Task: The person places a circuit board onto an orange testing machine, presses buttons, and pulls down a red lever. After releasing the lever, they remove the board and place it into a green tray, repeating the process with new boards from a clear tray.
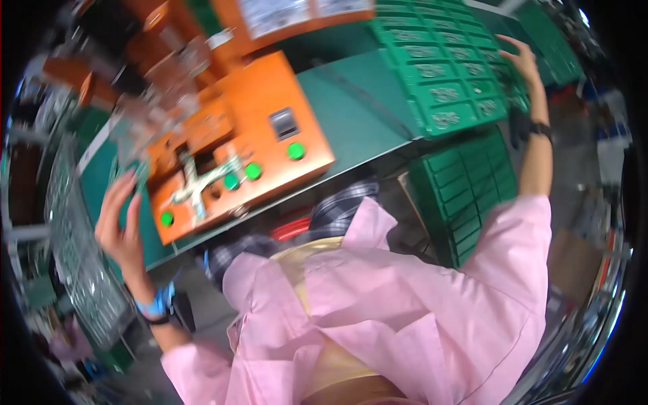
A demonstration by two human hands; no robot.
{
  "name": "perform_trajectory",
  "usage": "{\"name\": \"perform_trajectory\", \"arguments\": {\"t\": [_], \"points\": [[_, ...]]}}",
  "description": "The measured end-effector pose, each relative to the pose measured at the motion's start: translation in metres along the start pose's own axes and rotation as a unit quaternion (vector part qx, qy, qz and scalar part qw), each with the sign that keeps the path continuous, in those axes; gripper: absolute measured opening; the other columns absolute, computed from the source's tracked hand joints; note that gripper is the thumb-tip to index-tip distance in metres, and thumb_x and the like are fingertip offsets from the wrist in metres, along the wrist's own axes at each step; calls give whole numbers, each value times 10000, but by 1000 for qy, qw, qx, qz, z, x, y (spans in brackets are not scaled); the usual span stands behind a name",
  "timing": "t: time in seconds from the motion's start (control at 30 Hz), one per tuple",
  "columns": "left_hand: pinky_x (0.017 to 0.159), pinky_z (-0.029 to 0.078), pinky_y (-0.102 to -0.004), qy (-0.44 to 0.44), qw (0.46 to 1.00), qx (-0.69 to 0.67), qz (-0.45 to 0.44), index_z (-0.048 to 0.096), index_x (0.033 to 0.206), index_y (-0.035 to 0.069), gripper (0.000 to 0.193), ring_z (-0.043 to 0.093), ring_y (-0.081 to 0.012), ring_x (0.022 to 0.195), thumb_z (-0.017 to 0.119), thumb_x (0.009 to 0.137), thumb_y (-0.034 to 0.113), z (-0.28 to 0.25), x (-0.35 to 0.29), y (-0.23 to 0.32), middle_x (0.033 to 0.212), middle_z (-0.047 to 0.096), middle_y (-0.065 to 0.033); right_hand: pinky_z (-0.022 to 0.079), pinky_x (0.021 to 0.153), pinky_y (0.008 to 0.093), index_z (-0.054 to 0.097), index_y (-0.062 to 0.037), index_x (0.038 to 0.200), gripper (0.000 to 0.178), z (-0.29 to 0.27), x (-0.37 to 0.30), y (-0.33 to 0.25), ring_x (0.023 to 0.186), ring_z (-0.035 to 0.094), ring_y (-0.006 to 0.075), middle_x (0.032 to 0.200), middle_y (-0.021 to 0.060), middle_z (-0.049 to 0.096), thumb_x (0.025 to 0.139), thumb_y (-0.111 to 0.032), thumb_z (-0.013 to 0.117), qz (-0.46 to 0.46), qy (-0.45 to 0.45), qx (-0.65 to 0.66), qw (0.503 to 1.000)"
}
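My left hand (121, 229) is raised beside the left side of an orange machine box (270, 88), its fingers apart and nothing visible in them. A blue band circles that wrist. On the box's front lies a pale cross-shaped fixture (199, 181), among several round green buttons (295, 150); a grey-black rocker switch (284, 123) is set into the top. My right hand (523, 64) reaches out to the far right, fingers spread, at the right edge of green compartment trays (422, 74) with small parts in them. Whether it touches the tray is blurred.
Green bench top (358, 94) runs between machine and trays. More green trays (466, 196) are stacked below the bench's front edge. Clear plastic trays (84, 256) stand at the left. Blurred transparent guards (169, 88) rise at the machine's back. A red stool (291, 229) shows near my legs.
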State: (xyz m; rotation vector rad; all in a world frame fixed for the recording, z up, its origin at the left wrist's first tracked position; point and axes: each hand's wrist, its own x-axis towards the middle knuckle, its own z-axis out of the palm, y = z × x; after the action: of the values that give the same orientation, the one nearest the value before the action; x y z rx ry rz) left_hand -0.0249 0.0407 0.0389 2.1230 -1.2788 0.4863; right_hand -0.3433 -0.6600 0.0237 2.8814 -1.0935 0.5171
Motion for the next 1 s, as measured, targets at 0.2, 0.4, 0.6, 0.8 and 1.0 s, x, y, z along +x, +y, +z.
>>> {"name": "perform_trajectory", "arguments": {"t": [0.2,0.4,0.6,0.8,1.0], "points": [[699,457,-282,-14,998,-26,63,670,886,23,202,591,-230,809,673,685,35,28,38,20,878,634,-104,351,945,320,609,-63,1039,306,-27,-120,-216,1089,487,224,1129,102,554,737,-78,655,-147,189,193,952],[651,456,-264,-58,994,-97,16,675,900,34,216,584,-197,723,679,685,48,35,41,21,794,619,-76,334,935,322,618,-52,982,283,6,-214,-324,1077,469,213,1118,89,530,704,-15,660,-5,113,328,938],[694,466,-271,-76,952,-213,-205,670,918,30,193,583,-123,741,666,728,67,40,38,35,779,603,-41,350,912,335,638,-69,935,278,0,-223,-349,1052,475,224,1088,86,524,667,-19,690,-7,108,364,925],[831,434,-297,-79,937,-256,-223,642,986,18,214,573,-142,887,614,788,95,30,37,31,868,617,-47,363,913,317,619,-39,962,292,-6,-215,-368,1052,482,210,1087,98,521,679,8,670,-69,106,429,895],[938,367,-302,178,964,-159,-115,576,1103,0,346,528,-211,1043,573,793,153,-62,63,-19,1144,555,-114,372,921,295,484,-11,1170,398,7,-200,-399,1063,491,188,1147,120,503,785,-29,585,-14,-23,638,770]]}}
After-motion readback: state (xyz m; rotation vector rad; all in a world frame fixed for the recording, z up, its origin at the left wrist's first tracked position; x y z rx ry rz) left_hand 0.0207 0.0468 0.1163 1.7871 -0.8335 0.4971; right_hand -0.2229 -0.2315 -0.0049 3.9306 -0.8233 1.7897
